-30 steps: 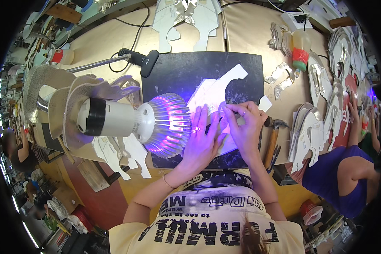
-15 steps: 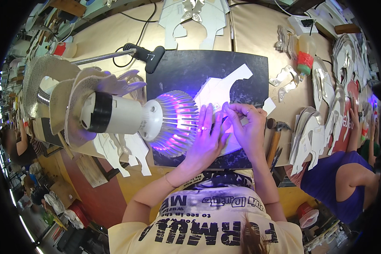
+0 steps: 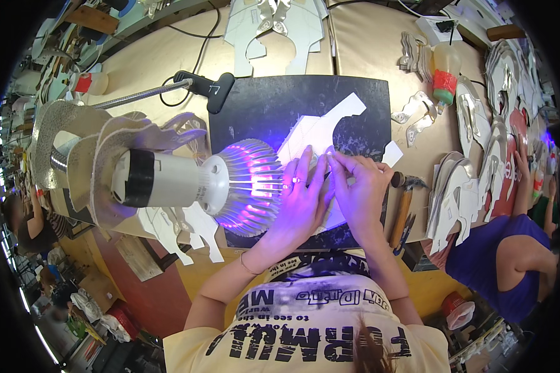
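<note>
A white cut-out piece lies on a black work mat under violet light. My left hand, with a ring on one finger, presses flat on the piece with fingers spread. My right hand is beside it, its fingertips pinched on the piece's edge near the left fingertips. A white lamp with a ribbed purple-glowing head hangs just left of my left hand.
A hammer lies right of my right hand. Stacks of white cut-out shapes sit on the right, more at the top and left. A bottle with a red band stands upper right. Another person in blue works at right.
The view has shifted slightly; both hands stay on the white piece, with my right fingertips working a little along its edge.
</note>
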A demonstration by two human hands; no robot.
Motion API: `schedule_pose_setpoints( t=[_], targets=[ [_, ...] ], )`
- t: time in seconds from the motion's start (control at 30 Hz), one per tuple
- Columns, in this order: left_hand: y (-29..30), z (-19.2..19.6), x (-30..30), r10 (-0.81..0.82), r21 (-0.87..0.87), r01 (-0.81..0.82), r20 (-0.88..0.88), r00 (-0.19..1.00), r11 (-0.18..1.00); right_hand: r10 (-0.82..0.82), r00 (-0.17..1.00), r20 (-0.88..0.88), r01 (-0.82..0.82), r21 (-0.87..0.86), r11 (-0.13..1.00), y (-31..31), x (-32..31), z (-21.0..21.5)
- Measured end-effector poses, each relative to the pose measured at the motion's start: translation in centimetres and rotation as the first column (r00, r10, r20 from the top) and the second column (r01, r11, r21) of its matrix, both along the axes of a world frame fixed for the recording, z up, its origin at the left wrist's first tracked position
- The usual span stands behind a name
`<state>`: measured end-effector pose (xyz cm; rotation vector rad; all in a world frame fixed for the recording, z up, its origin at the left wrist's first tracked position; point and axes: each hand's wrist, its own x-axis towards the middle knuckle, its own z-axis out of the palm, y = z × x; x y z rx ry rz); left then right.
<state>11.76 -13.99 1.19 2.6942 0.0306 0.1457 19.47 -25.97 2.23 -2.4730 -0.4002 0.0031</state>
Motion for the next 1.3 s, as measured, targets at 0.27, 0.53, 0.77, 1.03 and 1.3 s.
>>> schedule_pose_setpoints(
  t=[0.27, 0.53, 0.77, 1.03, 1.3],
  targets=[
    [-0.2, 0.1, 0.0, -0.048, 0.172, 0.044, 0.020, 0.999, 0.984, 0.024, 0.998, 0.064, -0.025, 0.015, 1.000, -0.3, -0.5, -0.2],
    [-0.2, -0.1, -0.1, -0.081, 0.139, 0.083, -0.018, 0.997, 0.987, 0.101, 0.991, 0.092, -0.094, -0.079, 0.992, -0.2, -0.1, 0.0],
    [-0.3, 0.0, -0.2, -0.064, 0.179, 0.066, -0.019, 0.998, 0.982, 0.129, 0.986, 0.103, -0.116, -0.127, 0.985, -0.2, 0.0, 0.2],
    [-0.3, -0.1, 0.0, -0.062, 0.188, 0.062, -0.007, 0.998, 0.980, 0.053, 0.990, 0.127, -0.023, -0.229, 0.973, 0.6, -0.7, 0.3],
    [-0.5, -0.5, 0.1, -0.033, 0.285, 0.025, 0.023, 0.999, 0.958, 0.083, 0.971, 0.225, -0.018, -0.275, 0.961, 0.3, -1.1, 0.1]
  ],
)
